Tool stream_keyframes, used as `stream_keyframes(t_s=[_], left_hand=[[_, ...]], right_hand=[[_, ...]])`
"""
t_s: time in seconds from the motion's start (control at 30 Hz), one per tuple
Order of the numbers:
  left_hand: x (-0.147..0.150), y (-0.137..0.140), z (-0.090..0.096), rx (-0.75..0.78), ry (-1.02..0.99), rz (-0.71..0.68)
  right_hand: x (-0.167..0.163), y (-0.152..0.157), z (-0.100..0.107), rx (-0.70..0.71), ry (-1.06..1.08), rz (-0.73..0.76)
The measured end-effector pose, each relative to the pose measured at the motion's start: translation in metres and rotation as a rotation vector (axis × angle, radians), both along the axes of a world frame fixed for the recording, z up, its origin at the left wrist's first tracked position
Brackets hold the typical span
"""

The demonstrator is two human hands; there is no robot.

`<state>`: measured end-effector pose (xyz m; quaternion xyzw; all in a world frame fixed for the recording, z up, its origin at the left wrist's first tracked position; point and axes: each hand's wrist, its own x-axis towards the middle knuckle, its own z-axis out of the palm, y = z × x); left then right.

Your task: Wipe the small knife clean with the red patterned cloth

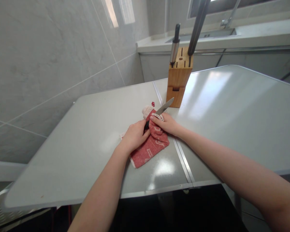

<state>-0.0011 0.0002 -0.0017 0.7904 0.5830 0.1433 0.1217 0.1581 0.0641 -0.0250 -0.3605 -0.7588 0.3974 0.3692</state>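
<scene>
My left hand (135, 134) is closed round the black handle of a kitchen knife (166, 105), whose blade points away to the upper right. My right hand (168, 124) pinches a red and white towel (149, 151) folded over the blade near the handle. The rest of the towel hangs down below both hands, over the table. Part of the handle and the lower blade are hidden by cloth and fingers. Just beyond the blade tip stands a wooden knife block (178, 79).
A honing steel or similar tool with a metal collar (174, 50) and a long dark handle (198, 27) stick up from the block. The white folding table (87, 129) has a metal seam. Behind are a counter (263, 32) with a sink and a tiled wall (50, 42).
</scene>
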Motion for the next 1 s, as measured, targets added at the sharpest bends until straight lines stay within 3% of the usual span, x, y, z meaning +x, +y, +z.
stream_keyframes(t_s=[1.0], left_hand=[[-0.0008,0.0002,-0.0001,0.014,0.002,-0.019]], right_hand=[[-0.0003,0.0002,-0.0016,-0.007,-0.02,-0.011]])
